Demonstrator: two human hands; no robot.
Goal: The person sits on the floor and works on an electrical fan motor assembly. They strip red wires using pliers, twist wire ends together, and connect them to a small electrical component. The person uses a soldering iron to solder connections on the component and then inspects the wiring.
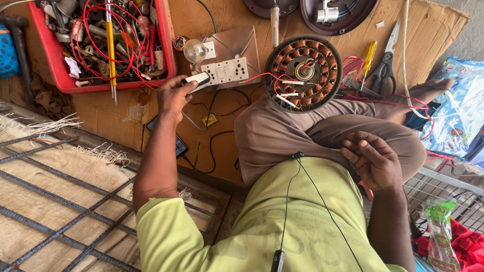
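My left hand (174,95) reaches forward and grips a small black-and-white plug (198,79) at the left edge of a white switch-and-socket board (227,70). A clear bulb (195,50) stands on that board. A round fan stator with copper windings (302,73) rests against my knee, and red and white wires run from it toward the board. My right hand (373,161) lies on my right thigh with its fingers loosely curled, and I see nothing in it.
A red tray (169,50) of tools and red wire sits at the upper left. Scissors (385,60) and a yellow screwdriver (369,55) lie on cardboard at the right. A phone (180,146) lies under my left forearm. Steel bars cross a jute mat (50,176).
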